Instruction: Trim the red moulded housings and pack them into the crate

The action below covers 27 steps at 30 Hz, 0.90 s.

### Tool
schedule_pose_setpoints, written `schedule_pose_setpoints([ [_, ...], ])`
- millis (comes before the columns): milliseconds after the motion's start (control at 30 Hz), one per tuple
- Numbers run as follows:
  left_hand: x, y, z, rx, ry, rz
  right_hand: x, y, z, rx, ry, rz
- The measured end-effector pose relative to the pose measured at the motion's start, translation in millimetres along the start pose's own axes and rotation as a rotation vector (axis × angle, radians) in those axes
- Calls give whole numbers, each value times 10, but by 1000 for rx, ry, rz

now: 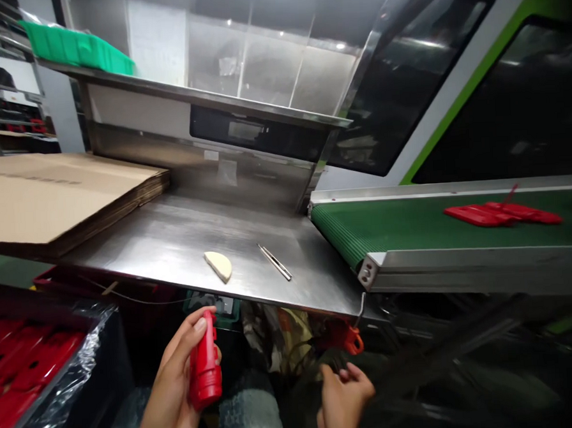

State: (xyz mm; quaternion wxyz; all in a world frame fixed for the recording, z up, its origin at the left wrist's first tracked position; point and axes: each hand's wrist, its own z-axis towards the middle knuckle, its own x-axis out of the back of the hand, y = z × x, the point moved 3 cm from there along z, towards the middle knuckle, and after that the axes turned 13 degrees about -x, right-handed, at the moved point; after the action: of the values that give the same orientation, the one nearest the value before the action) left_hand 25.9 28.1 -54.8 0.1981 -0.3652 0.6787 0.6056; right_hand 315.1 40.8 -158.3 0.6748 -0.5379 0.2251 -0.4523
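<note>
We see bin of red parts (20, 368) at 8 o'clock. Left hand (173, 389) at 7 o'clock, fingers clasping red plastic part (205, 365) upright below steel table (172, 239). Right hand (341, 399) at 5 o'clock, fingers loosely curled, grasping nothing. Red parts (501, 213) on green conveyor (401, 224) at 2 o'clock.

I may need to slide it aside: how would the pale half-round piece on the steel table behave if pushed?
The pale half-round piece lies flat, so it would probably slide rather than roll. The steel table looks smooth and shiny, so it may skid easily. It looks thin, so likely light.
</note>
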Motion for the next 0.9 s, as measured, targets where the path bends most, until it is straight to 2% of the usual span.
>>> schedule_pose_setpoints([
  [67,45,52,-5,-19,-39,23,18,-392,-90,46,-10,-58],
  [100,61,77,-16,-15,-61,28,-58,-636,-72,85,-75,-106],
  [167,77,135,-57,4,-97,41,-354,-1131,95,182,-193,-236],
  [233,72,213,-116,7,-123,58,-783,-1502,375,241,-282,-398],
  [300,65,300,-182,-6,-139,67,-1237,-1666,635,220,-346,-580],
  [367,76,383,-246,-16,-138,54,-1601,-1671,771,181,-410,-737],
  [400,89,420,-275,-20,-136,41,-1722,-1647,790,172,-434,-794],
  [467,122,488,-326,-27,-137,3,-1830,-1610,765,189,-460,-858],
  [533,151,550,-365,-30,-154,-46,-1783,-1628,690,234,-483,-858],
  [633,169,625,-412,-10,-201,-121,-1502,-1752,474,308,-553,-764],
  [733,164,684,-450,-5,-225,-154,-1013,-1911,69,371,-682,-585],
  [900,104,766,-532,-44,-203,-130,-17,-2123,-764,387,-998,-327],
])
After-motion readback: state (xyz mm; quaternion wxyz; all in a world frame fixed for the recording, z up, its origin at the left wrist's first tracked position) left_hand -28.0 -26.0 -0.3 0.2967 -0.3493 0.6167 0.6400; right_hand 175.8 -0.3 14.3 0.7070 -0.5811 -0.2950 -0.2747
